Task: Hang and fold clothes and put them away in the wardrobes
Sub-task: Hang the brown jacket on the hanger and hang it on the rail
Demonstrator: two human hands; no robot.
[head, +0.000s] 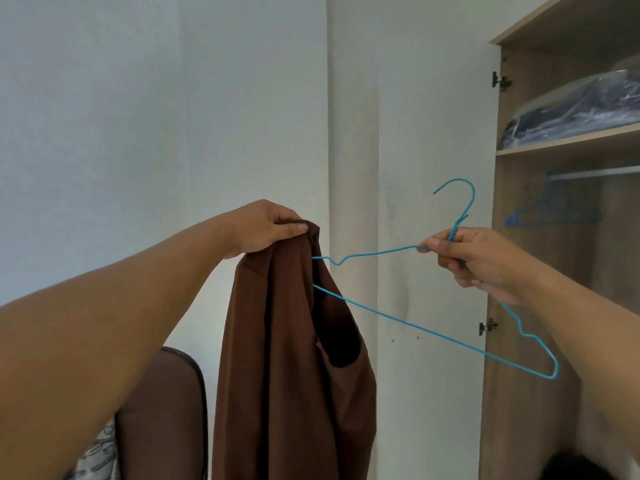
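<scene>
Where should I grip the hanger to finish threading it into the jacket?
Keep the right hand on the hanger at its twisted neck under the hook, gripping from the wardrobe side. Its left tip is already inside the jacket, which the left hand pinches at the top.
</scene>
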